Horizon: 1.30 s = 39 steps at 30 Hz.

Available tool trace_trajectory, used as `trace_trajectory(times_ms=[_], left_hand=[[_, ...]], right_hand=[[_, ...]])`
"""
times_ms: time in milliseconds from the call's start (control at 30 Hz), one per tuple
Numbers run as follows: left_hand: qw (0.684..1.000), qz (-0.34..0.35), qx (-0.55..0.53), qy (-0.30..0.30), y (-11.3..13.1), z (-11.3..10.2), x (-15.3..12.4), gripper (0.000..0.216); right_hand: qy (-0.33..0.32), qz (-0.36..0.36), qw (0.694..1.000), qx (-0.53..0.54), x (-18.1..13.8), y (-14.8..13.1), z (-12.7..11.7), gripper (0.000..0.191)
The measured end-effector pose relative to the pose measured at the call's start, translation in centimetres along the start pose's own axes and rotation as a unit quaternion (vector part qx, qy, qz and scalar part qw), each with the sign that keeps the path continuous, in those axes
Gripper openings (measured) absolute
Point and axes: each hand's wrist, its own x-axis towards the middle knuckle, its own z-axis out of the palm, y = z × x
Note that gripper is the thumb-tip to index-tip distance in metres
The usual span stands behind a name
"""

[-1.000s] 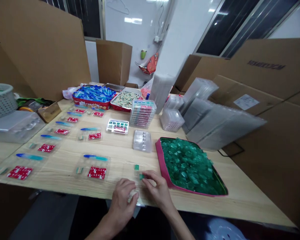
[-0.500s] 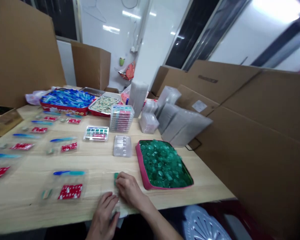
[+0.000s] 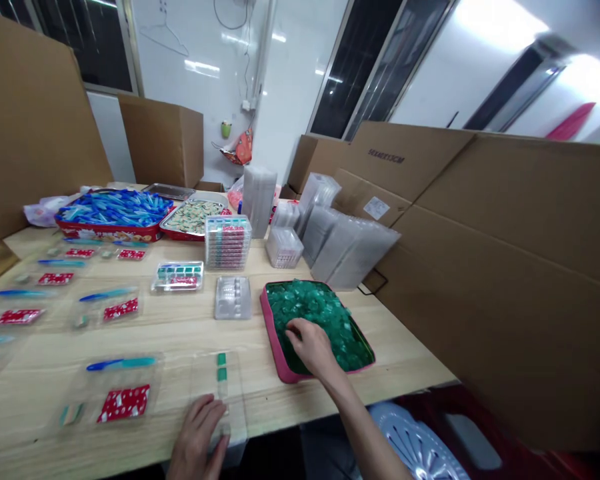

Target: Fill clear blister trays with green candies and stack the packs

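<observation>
From far I see a wooden table (image 3: 180, 330) before a white wall (image 3: 205, 93), with brown cartons (image 3: 505, 267) beside. The left hand (image 3: 199, 437) partly hides a clear tray (image 3: 235, 393) at the near edge; the right hand (image 3: 311, 345) is at the green pieces (image 3: 303, 298) in a pink bin (image 3: 277, 353). I cannot tell if either grips anything. A blue stool (image 3: 415, 440) is cut off below.

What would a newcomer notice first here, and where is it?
The heap of green pieces in the pink tray, right of centre, would probably come first, with the right hand at it. Next are likely the blue pen-shaped items in the red tray at the back left. Red dotted packets also stand out on the left of the table.
</observation>
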Motion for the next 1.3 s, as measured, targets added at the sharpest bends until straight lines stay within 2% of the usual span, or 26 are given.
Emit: trace_trajectory(times_ms=[67, 133, 300, 433, 533, 600, 700, 767, 867, 967, 1100, 1300], left_hand=[[1.0, 0.001, -0.002, 0.001, 0.0, 0.0, 0.0, 0.034], [1.0, -0.002, -0.003, -0.005, 0.1, 0.0, -0.1, 0.033], [1.0, -0.015, -0.013, -0.003, 0.2, -0.1, 0.0, 0.033], [0.998, -0.042, -0.037, 0.008, 0.8, -0.2, 0.2, 0.031], [0.994, -0.087, -0.065, 0.006, 1.6, -0.6, 0.3, 0.03], [0.991, -0.109, -0.083, 0.002, 2.1, -0.8, 0.4, 0.031], [0.987, -0.129, -0.098, 0.001, 2.6, -1.2, 0.8, 0.029], [0.984, -0.14, -0.107, -0.006, 2.9, -1.5, 1.1, 0.023], [0.98, -0.15, -0.127, -0.027, 3.1, -1.8, 1.6, 0.01], [0.979, -0.152, -0.134, -0.029, 3.3, -2.0, 1.8, 0.01], [0.979, -0.155, -0.128, -0.024, 3.2, -2.0, 1.9, 0.015], [0.986, -0.125, -0.11, -0.011, 2.8, -1.4, 1.3, 0.014]], right_hand=[[-0.051, 0.033, 0.995, -0.075, 0.7, 0.4, -0.4, 0.011], [-0.072, 0.029, 0.992, -0.1, 0.9, 0.3, -0.3, 0.013], [-0.097, -0.034, 0.992, -0.069, 0.3, 0.8, 0.0, 0.022], [-0.079, -0.054, 0.995, -0.034, -0.2, 1.7, -0.3, 0.022], [-0.029, -0.025, 0.998, 0.041, -0.8, 1.5, -0.6, 0.017], [-0.007, -0.035, 0.988, 0.148, -1.3, 0.5, -0.4, 0.016], [-0.05, -0.09, 0.948, 0.3, -2.6, -2.5, 0.9, 0.015], [-0.093, -0.123, 0.929, 0.336, -3.5, -4.7, 2.4, 0.013], [-0.133, -0.157, 0.925, 0.32, -4.6, -7.0, 5.0, 0.02], [-0.139, -0.18, 0.934, 0.276, -5.2, -7.7, 6.7, 0.026], [-0.136, -0.22, 0.942, 0.215, -5.2, -7.6, 7.0, 0.025], [-0.116, -0.28, 0.944, 0.127, -5.4, -8.2, 7.1, 0.02]])
